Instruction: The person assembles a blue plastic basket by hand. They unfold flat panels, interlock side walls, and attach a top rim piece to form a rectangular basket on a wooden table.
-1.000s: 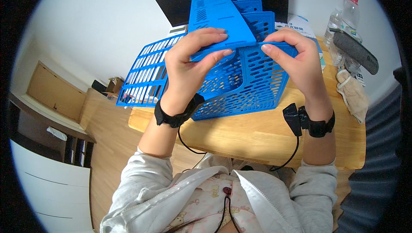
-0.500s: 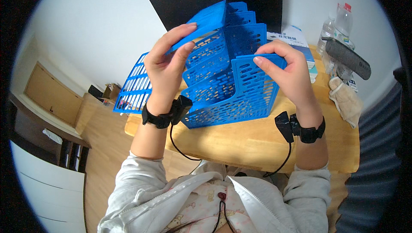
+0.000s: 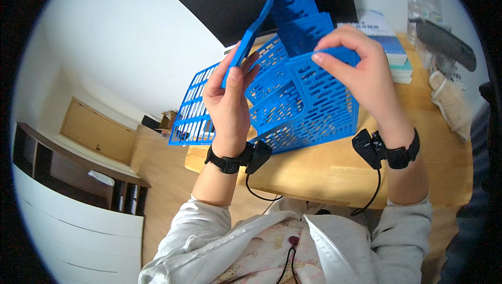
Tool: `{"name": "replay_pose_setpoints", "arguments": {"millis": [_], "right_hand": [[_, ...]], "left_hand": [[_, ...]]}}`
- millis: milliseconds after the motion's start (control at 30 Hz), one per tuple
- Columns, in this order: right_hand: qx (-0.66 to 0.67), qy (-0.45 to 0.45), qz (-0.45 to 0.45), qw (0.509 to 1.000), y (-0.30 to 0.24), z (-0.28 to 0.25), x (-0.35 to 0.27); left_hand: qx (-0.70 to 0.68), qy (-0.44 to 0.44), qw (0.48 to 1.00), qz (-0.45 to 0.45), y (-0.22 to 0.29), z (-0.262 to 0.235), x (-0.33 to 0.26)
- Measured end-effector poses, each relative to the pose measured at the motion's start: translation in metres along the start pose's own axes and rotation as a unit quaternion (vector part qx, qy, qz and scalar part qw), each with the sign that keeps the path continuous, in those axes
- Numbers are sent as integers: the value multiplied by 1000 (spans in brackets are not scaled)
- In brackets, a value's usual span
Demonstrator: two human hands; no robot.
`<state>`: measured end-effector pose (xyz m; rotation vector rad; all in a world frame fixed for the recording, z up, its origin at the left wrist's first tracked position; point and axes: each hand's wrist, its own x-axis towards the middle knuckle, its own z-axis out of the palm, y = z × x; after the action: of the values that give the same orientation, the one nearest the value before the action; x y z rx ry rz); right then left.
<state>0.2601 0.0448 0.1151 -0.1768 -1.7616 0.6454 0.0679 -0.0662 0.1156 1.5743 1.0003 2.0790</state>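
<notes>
A blue plastic file rack (image 3: pixel 327 95) with slotted walls and several dividers stands on the table. My left hand (image 3: pixel 227 106) is closed around a blue plastic panel (image 3: pixel 252 34), held nearly edge-on and tilted up beside the rack's left side. Thumb and fingers grip it from both sides, the fingers partly behind it. My right hand (image 3: pixel 363 69) pinches the top edge of the rack's nearest wall. A blue grid-like piece (image 3: pixel 196 103) sticks out to the left, behind my left hand; whether it is joined to the rack cannot be seen.
Behind the rack stands a large black screen (image 3: pixel 235 9). Books (image 3: pixel 392 54) are stacked at the back right. Clear plastic bottles (image 3: pixel 426 1), a dark glasses-case-like object (image 3: pixel 444 43) and a beige cloth (image 3: pixel 449 101) lie on the right of the wooden table (image 3: pixel 334 174).
My left hand has turned the blue panel from a slanted, broad-side pose to nearly edge-on. My right hand keeps its pinch on the rack. The whole view has shifted, so everything appears farther right.
</notes>
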Motion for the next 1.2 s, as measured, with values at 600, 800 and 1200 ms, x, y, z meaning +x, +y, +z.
{"name": "replay_pose_setpoints", "arguments": {"millis": [600,800,1200], "right_hand": [[127,-55,55,989,-5,-12,-3],[185,-65,11,981,0,-22,-3],[220,-65,-5,973,9,-17,-11]], "left_hand": [[97,-9,995,33,-16,17,-24],[108,-8,994,31,-18,11,-21],[144,-20,989,38,-25,4,-27]]}}
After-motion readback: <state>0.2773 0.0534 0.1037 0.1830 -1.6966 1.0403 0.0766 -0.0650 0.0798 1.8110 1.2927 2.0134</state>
